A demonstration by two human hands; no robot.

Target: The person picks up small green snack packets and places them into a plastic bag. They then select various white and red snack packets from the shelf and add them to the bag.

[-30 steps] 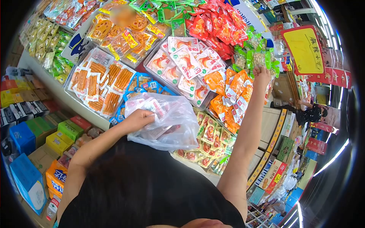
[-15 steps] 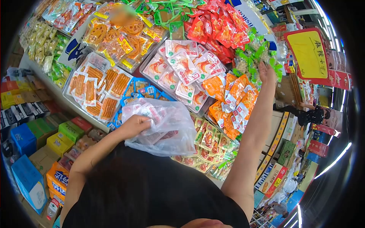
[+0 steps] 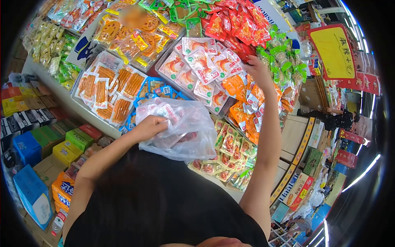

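My left hand (image 3: 151, 127) is closed on the edge of a translucent plastic bag (image 3: 193, 142) held in front of my chest. White and red packets show dimly through the bag. My right arm stretches forward, and my right hand (image 3: 259, 73) is over the border between red snack packets (image 3: 234, 29) and white packets with a red-orange picture (image 3: 201, 66). Its fingers look bent and somewhat apart, a little blurred, with nothing visible in them. Orange packets (image 3: 251, 103) lie under the right wrist, and green-and-clear packets (image 3: 284, 57) are just right of the hand.
Packs of brown sticks (image 3: 101, 92) and blue-edged packs (image 3: 158, 91) lie left of the bag; small red-and-yellow packs (image 3: 228, 144) lie right of it. Boxes (image 3: 33, 144) are stacked lower left. A yellow sign (image 3: 333, 53) with red border stands right.
My right hand has moved left from above the green-and-clear packets to the red and white ones. My left hand still grips the bag, and the view has shifted slightly.
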